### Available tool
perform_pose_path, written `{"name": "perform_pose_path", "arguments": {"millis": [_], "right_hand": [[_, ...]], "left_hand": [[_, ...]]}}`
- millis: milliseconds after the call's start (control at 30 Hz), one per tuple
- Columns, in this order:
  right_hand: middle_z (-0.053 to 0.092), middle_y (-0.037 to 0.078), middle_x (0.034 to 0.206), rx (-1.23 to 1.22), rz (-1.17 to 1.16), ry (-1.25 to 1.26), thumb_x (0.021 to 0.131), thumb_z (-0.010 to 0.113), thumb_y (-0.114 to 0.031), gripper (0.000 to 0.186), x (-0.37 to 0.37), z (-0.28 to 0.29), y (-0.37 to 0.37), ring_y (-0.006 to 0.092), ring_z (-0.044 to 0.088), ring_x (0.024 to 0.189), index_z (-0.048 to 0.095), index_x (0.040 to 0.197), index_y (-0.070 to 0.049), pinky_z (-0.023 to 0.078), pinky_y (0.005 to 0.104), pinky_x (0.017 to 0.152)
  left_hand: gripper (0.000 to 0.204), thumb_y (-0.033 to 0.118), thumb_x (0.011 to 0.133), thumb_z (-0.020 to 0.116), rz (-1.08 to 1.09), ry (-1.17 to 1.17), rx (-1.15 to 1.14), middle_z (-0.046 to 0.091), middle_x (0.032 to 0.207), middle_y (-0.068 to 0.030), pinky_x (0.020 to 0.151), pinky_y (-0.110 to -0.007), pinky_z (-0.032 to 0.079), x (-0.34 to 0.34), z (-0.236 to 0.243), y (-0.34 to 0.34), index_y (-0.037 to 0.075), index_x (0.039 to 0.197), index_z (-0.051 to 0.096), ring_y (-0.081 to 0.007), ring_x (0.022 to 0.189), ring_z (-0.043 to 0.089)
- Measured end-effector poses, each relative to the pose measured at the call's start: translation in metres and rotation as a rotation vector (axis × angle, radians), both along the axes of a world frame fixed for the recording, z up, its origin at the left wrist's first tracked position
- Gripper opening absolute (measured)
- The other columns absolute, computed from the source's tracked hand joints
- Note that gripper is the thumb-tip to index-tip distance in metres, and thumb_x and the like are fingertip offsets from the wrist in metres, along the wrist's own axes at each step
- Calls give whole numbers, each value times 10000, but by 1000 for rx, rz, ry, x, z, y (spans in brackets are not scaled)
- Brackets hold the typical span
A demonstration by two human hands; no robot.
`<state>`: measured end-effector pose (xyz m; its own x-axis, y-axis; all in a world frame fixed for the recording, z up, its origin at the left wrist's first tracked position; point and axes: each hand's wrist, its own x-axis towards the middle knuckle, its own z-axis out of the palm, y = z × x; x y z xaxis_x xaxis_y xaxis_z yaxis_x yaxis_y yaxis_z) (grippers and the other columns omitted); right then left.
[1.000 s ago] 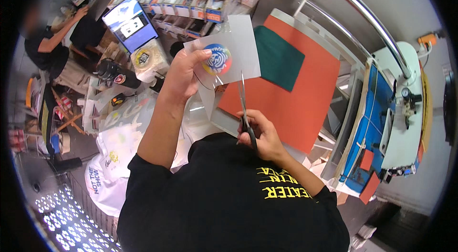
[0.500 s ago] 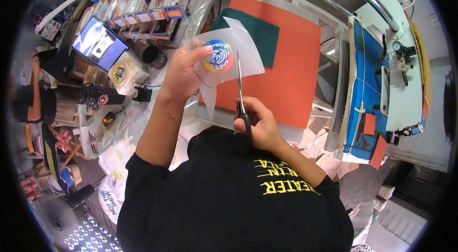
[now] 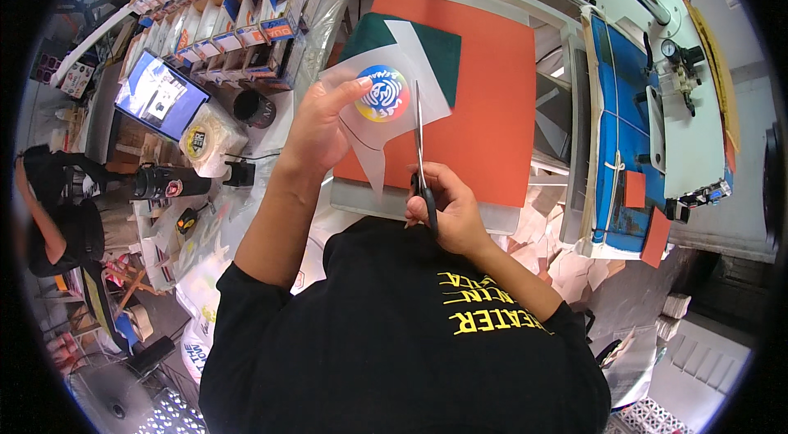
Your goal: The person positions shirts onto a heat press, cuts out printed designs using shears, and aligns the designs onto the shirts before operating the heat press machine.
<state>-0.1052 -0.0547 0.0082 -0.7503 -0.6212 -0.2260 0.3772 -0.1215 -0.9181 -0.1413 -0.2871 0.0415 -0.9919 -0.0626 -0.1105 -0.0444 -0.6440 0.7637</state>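
My left hand (image 3: pixel 324 126) pinches a translucent sheet (image 3: pixel 410 48), its thumb over the left side of a round rainbow print (image 3: pixel 382 96). The sheet has a split upper part and a loose flap hanging below. In my right hand (image 3: pixel 450 208) are black-handled scissors (image 3: pixel 424 200), their long blades pointing upward and crossing the sheet just right of the print. Beneath, a dark green square pad (image 3: pixel 447 73) lies on an orange mat (image 3: pixel 488 146).
Cardboard bins (image 3: pixel 234 19) line the back left, near a laptop (image 3: pixel 156 97), a dark mug (image 3: pixel 254 108) and a black bottle (image 3: pixel 172 182). A press (image 3: pixel 681 163) with metal rail and blue bed stands right. A co-worker in black (image 3: pixel 61 233) is at far left.
My view has turned, showing more of the orange mat. The scissor blades reach higher along the sheet, and its upper strip now stands out separately. Both hands keep their hold.
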Motion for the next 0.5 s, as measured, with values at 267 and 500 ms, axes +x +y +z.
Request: {"name": "perform_pose_path", "arguments": {"millis": [267, 500], "right_hand": [[617, 56, 970, 29, -2, 44, 867, 758, -183, 493, 5, 2, 6, 99, 593, 781, 519, 1261, -9, 526, 252, 644], [614, 45, 957, 29, -2, 52, 867, 758, -169, 480, 7, -1, 6, 80, 578, 760, 523, 1253, -7, 510, 234, 596]], "left_hand": [[301, 90, 917, 580, -38, -4, -17, 682, 1095, -136, 944, -336, 509, -3, -3, 3, -39, 1189, 589, -198, 991, 669], [306, 79, 911, 585, -44, -34, -16, 681, 1085, -140, 931, -340, 520, -5, -5, 1, -47, 1190, 580, -201, 974, 673]]}}
